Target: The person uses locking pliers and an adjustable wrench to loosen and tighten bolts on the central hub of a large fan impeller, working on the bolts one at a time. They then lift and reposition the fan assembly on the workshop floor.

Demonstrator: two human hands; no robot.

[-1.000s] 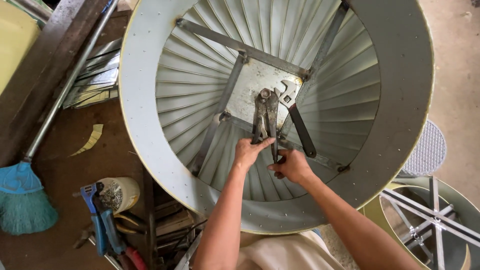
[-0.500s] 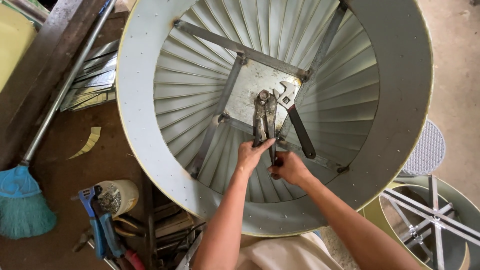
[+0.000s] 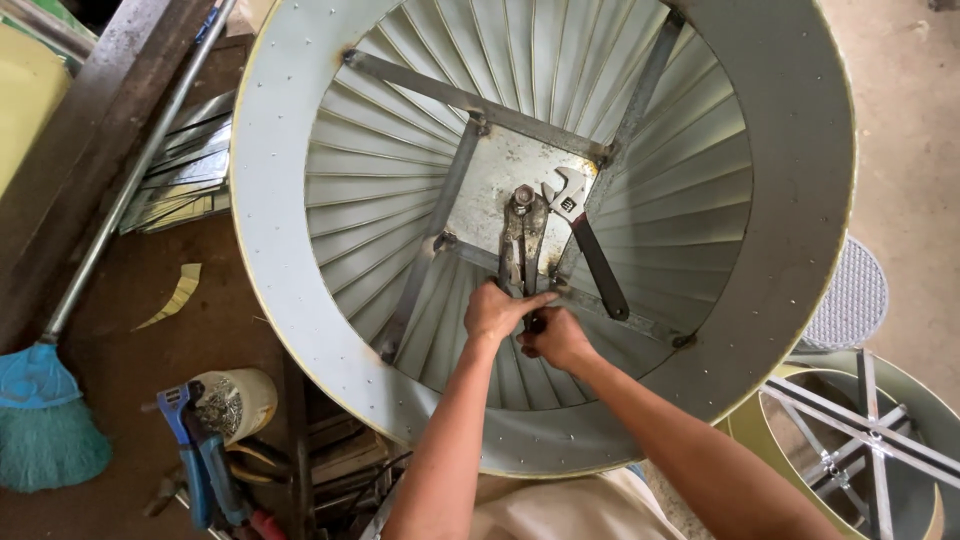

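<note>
Steel pliers (image 3: 522, 240) are clamped in both my hands, their jaws set on the one bolt (image 3: 523, 196) at the middle of the square plate (image 3: 500, 180). My left hand (image 3: 497, 311) wraps the handles from above and my right hand (image 3: 556, 340) closes round them just below, the two hands touching. One adjustable wrench (image 3: 590, 240) with a black grip lies loose beside the pliers, its head resting on the plate's right edge. The plate sits at the bottom of a big round sheet-metal drum (image 3: 290, 200) lined with a ring of pleated blades (image 3: 370, 180); flat bars run out from the plate's corners to the drum wall, and I can count four. Left of the drum, on the brown desk (image 3: 120, 330), I see one broom (image 3: 45, 410) with teal bristles and a long metal handle, one stack of cut metal strips (image 3: 185, 180), one curved yellow offcut (image 3: 175, 295), one cup of small fasteners (image 3: 235, 402) and one blue-handled tool (image 3: 195, 450). At lower right stands a second, smaller drum (image 3: 860, 440) with crossed bars inside, and behind it one round mesh disc (image 3: 850, 300) on the floor.
</note>
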